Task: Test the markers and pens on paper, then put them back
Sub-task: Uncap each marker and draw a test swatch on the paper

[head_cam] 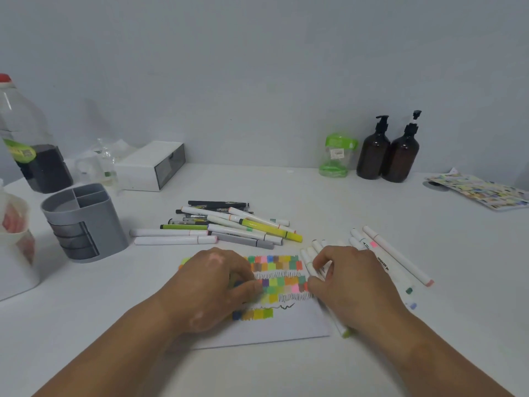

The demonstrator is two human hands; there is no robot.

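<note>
Left hand (214,285) resting on paper (286,325), fingers curling down over coloured swatches; small dark blue thing (237,283) showing at fingertips, cannot tell whether hand is pinching it. Right hand (355,285) curling fingers and thumb round white marker (310,266) at paper's right edge, green end poking out below palm. More markers (395,256) lying fanned just beside right hand. Mixed pile of pens (237,224) lying on table (372,210) beyond paper. Grey holder (83,222) standing at left, well apart from both hands
</note>
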